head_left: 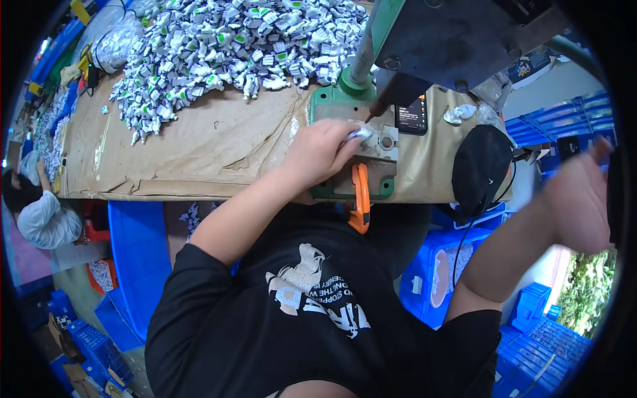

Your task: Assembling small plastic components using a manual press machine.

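While the left hand [323, 151] rests on the metal fixture block [383, 140] of the green press [345, 106], its fingers are curled closed around a small white part [360, 133], pinching it at the fingertips. The part sits at the block's left edge, directly under the dark ram tip [378, 109], and only its end shows beyond the fingers; that exposed end points toward 2 o'clock, and the long axis appears to run from 8 to 2 o'clock, though the hand hides most of it. The right hand [580, 199] is raised at the 3 o'clock edge of the view, well apart from the press, seemingly against a dark object at the frame rim; whether it is open or gripping cannot be told. An orange clamp handle [360, 199] hangs from the front of the press base toward 6 o'clock. A phone [413, 116] lies just beside the block at its 2 o'clock side. A large pile of white and green parts [225, 46] covers the brown paper-covered table [199, 152] toward 11 o'clock. A black cap [479, 169] lies at the table's edge toward 3 o'clock of the press. Blue crates [438, 265] stand below the table. Another person [40, 212] sits at 9 o'clock.
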### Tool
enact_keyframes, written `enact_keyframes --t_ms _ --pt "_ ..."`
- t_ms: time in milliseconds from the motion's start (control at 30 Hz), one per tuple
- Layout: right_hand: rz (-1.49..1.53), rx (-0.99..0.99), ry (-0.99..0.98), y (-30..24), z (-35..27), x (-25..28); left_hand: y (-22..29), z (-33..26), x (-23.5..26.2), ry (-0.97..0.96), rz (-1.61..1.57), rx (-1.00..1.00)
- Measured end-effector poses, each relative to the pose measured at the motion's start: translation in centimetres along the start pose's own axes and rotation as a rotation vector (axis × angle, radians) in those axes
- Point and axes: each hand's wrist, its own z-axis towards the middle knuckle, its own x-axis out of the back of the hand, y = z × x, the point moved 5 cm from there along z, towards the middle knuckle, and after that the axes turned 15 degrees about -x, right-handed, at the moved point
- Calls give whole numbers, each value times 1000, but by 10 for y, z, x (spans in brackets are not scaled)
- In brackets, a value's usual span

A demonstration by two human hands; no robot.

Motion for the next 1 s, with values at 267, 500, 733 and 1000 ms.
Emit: enact_keyframes --t_ms 267,500,733,1000 --pt "-553 -797 22 168 -164 54 22 -197 103 219 133 140" --pt "-408 -1025 164 200 -238 81 14 -283 150 -195 445 415" --pt "-426 -1005 143 201 -239 79 -26 -147 141 -6 683 106" --pt "-480 -993 63 202 -241 77 -168 -52 116 -157 566 835"
